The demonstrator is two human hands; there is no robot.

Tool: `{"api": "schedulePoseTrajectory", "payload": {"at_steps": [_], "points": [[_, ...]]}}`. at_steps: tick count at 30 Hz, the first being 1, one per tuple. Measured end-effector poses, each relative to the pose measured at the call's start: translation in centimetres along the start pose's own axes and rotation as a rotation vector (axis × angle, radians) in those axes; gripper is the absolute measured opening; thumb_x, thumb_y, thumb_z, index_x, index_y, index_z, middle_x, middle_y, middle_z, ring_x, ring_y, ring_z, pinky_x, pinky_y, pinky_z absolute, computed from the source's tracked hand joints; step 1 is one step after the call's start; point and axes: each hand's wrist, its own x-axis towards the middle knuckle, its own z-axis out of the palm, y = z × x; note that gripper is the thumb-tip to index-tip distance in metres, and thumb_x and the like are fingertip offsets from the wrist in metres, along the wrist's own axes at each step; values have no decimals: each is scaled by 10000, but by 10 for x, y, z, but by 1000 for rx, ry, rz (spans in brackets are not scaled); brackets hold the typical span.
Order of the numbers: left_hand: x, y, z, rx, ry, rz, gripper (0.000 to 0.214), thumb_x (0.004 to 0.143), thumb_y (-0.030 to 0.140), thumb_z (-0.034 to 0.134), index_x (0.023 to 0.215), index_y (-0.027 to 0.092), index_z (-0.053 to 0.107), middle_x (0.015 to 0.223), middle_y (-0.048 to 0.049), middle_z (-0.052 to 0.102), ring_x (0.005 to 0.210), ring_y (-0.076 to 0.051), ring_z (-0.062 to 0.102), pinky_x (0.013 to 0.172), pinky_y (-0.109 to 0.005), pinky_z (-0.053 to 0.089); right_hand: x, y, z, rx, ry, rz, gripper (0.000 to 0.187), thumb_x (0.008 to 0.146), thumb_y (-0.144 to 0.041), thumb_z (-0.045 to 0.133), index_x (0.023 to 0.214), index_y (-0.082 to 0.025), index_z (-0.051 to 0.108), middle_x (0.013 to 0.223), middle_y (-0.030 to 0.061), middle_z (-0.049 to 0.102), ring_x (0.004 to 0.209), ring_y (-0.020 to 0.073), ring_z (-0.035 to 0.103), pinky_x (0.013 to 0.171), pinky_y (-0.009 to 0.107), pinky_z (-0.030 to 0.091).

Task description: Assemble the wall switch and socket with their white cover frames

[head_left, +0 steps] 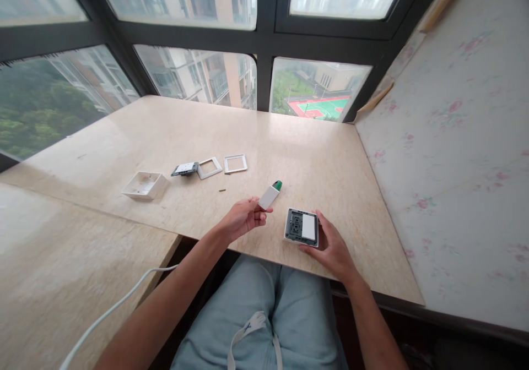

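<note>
My left hand (244, 219) pinches a flat white switch rocker cover (269, 197) between thumb and fingers, above the ledge. A small green piece (278, 185) shows at the cover's far end; whether it is joined to it or lies behind it I cannot tell. My right hand (330, 246) is closed around the right side and near corner of a two-gang wall switch (296, 226) in a white box, near the ledge's front edge. One white rocker (308, 227) sits in its right half. The left half bares the dark mechanism.
Farther left stand an open white back box (142, 186) and a second switch module (185, 168), beside two white frames (210, 168). A small brass-coloured screw (222, 190) lies nearer. A white cable (119, 302) runs at lower left. Windows and a papered wall (446, 155) bound the ledge.
</note>
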Motion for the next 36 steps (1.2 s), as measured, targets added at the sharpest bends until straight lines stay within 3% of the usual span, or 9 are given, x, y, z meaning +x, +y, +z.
{"api": "schedulePoseTrajectory", "payload": {"at_steps": [6, 10, 15, 19, 23, 27, 34, 36], "points": [[-4, -5, 7, 258, -7, 100, 409, 867, 529, 718, 882, 160, 542, 785, -58, 714, 570, -103, 609, 589, -238, 486, 0, -1, 0, -7, 2, -21, 958, 765, -485, 821, 1565, -245, 352, 1536, 152, 512, 1407, 351, 499, 1175, 561, 399], [-1, -8, 7, 483, 15, 154, 484, 857, 646, 650, 836, 179, 530, 723, -29, 687, 520, -97, 559, 530, -228, 434, -1, -1, -1, -17, -6, -31, 953, 775, -488, 813, 1571, -254, 343, 1548, 147, 497, 1420, 349, 484, 1182, 554, 391], [-2, -8, 11, 833, 2, 255, 461, 936, 613, 531, 752, 191, 544, 613, 1, 599, 504, -112, 506, 520, -244, 393, 0, -1, 0, -24, -4, -48, 951, 772, -468, 817, 1570, -257, 345, 1541, 148, 504, 1416, 350, 488, 1181, 555, 392], [-7, -4, 21, 954, -13, 305, 373, 964, 514, 516, 754, 206, 524, 612, 26, 533, 521, -123, 495, 540, -257, 406, 0, -1, 1, -37, 3, -52, 948, 766, -467, 822, 1561, -244, 357, 1534, 157, 510, 1410, 350, 495, 1173, 557, 400], [-12, 1, 28, 919, -57, 358, 276, 917, 457, 621, 817, 208, 558, 672, 35, 515, 576, -123, 504, 557, -249, 422, 0, 0, 1, -38, 16, -55, 952, 754, -464, 829, 1558, -252, 366, 1525, 154, 522, 1401, 358, 504, 1164, 561, 408], [-13, 2, 30, 737, -110, 384, 333, 879, 515, 686, 859, 193, 604, 623, 40, 533, 564, -108, 503, 572, -240, 432, 0, 0, 1, -37, 21, -59, 944, 750, -444, 832, 1555, -261, 374, 1514, 148, 535, 1394, 356, 512, 1155, 558, 422], [-12, -8, 27, 282, -31, 291, 449, 745, 533, 838, 856, 167, 604, 731, -15, 681, 659, -151, 699, 519, -199, 460, 0, -1, 1, -48, 10, -61, 932, 773, -445, 813, 1566, -277, 352, 1533, 133, 517, 1406, 348, 502, 1167, 556, 409], [-12, -9, 25, 220, -28, 261, 451, 740, 505, 854, 856, 170, 575, 682, -6, 676, 632, -165, 719, 470, -177, 427, 0, 0, 0, -56, 12, -67, 933, 772, -452, 814, 1564, -275, 354, 1529, 135, 521, 1406, 348, 501, 1164, 555, 414]]}}
